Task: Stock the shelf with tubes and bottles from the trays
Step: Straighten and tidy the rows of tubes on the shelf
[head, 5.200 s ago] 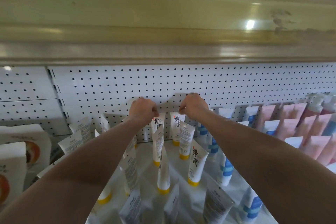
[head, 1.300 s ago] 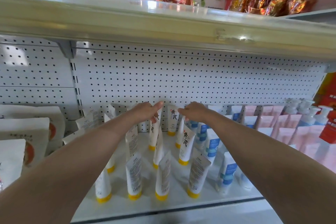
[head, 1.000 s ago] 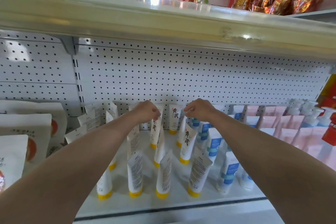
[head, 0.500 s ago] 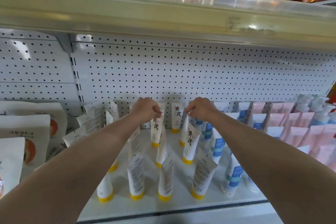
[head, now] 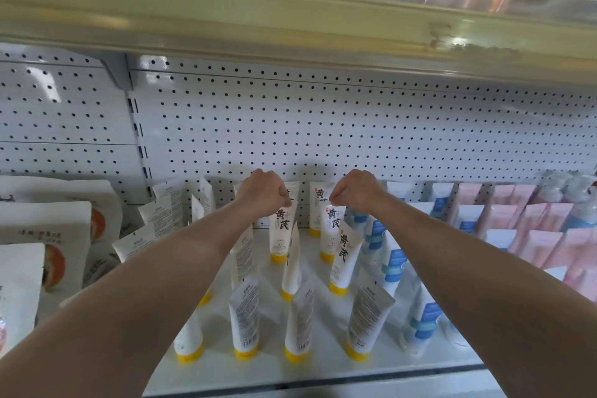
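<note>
Several white tubes with yellow caps stand cap-down on the white shelf [head: 323, 368]. Both my arms reach to the back rows. My left hand [head: 263, 192] is curled over the top edge of one yellow-capped tube [head: 281, 236]. My right hand [head: 357, 191] pinches the top edge of a second yellow-capped tube [head: 330, 236] beside it. Another tube [head: 318, 203] stands against the pegboard between my hands. Front-row tubes [head: 245, 320] show their printed backs.
White tubes with blue bands [head: 392, 268] stand right of the yellow-capped ones, then pink tubes [head: 529, 229] and pump bottles [head: 562, 194]. White pouches [head: 42, 236] fill the left. A perforated back panel [head: 323, 126] closes the rear; an upper shelf edge [head: 290, 26] hangs overhead.
Since a second ago both hands stay at the tops of the back tubes; the two pinched tubes have been drawn slightly forward and apart. The view has tilted a little downward.
</note>
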